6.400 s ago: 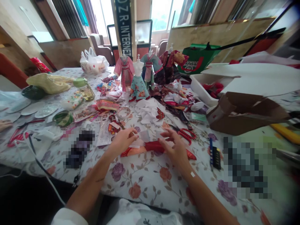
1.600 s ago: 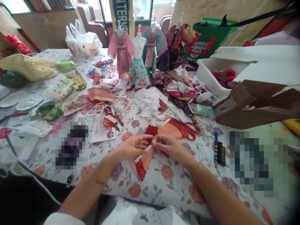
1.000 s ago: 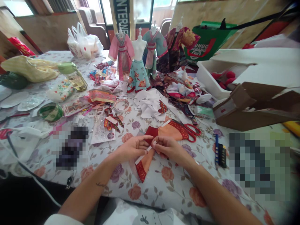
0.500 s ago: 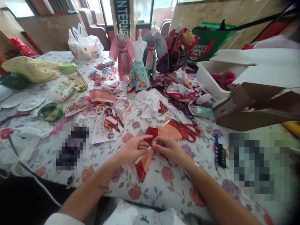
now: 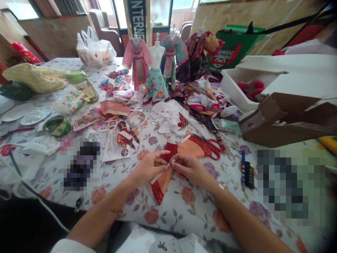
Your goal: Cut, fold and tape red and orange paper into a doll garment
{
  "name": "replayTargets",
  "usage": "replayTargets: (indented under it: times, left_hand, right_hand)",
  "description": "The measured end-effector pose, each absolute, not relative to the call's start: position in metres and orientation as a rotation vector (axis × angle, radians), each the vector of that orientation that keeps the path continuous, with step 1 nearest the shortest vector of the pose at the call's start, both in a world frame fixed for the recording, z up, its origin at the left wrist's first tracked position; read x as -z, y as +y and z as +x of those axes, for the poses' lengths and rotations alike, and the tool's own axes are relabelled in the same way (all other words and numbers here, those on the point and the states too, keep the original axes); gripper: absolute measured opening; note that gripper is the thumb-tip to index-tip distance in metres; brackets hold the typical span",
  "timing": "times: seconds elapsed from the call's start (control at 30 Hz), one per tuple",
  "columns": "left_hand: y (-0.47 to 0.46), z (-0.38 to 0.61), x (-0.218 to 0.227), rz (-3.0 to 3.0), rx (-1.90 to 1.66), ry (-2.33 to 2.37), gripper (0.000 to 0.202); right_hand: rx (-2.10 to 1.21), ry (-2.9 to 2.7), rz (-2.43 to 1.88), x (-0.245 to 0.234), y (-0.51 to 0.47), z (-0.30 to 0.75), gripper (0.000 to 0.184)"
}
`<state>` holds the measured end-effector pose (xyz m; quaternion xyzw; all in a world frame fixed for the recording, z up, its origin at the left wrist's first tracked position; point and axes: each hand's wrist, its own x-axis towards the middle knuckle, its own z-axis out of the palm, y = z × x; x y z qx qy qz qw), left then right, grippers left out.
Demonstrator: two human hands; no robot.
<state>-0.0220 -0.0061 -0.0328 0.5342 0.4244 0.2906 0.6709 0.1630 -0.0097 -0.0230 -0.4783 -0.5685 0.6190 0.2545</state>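
Note:
A small orange doll garment (image 5: 191, 147) with red patterned hems and a plain red middle (image 5: 171, 150) lies spread on the flowered tablecloth. White strips run along some of its edges. My left hand (image 5: 151, 166) is at the garment's left edge, its thumb and fingers closing on the fabric near the middle. Opposite it, my right hand (image 5: 185, 164) pinches a narrow white strip (image 5: 171, 162), fingertips almost meeting the left ones. Red-handled scissors (image 5: 216, 149) rest against the right hem; their blades are partly hidden.
Behind my hands are white fabric scraps (image 5: 168, 119) and a tape roll (image 5: 136, 118). Further back stand several dressed doll mannequins (image 5: 157, 58). An open cardboard box (image 5: 252, 124) and a white foam box (image 5: 231, 86) are on the right. A power cable (image 5: 31, 196) crosses the left.
My left thumb and fingers have shifted slightly right, closer to my right fingertips. Less of the white strip shows between the hands. The garment's lower left hem has moved very little.

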Motion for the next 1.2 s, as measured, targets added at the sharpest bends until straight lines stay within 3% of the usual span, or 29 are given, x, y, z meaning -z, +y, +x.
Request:
replayTargets:
  times: [0.3, 0.83, 0.97, 1.2]
  left_hand:
    - [-0.007, -0.019, 0.033, 1.26, -0.664, 1.016, 0.051]
    - [-0.005, -0.021, 0.032, 1.2, -0.663, 0.994, 0.05]
    - [-0.005, -0.023, 0.034, 1.217, -0.676, 0.988, 0.049]
    - [-0.004, -0.024, 0.035, 1.228, -0.694, 0.99, 0.049]
  right_hand:
    - [-1.531, -1.66, -1.314, 0.02, -0.014, 0.163, 0.019]
    - [-0.037, -2.381, -1.182, 0.027, -0.029, 0.17, 0.028]
    - [0.063, -2.396, -1.147, 0.029, -0.03, 0.171, 0.028]
    - [-0.037, -2.369, -1.224, 0.03, -0.027, 0.17, 0.036]
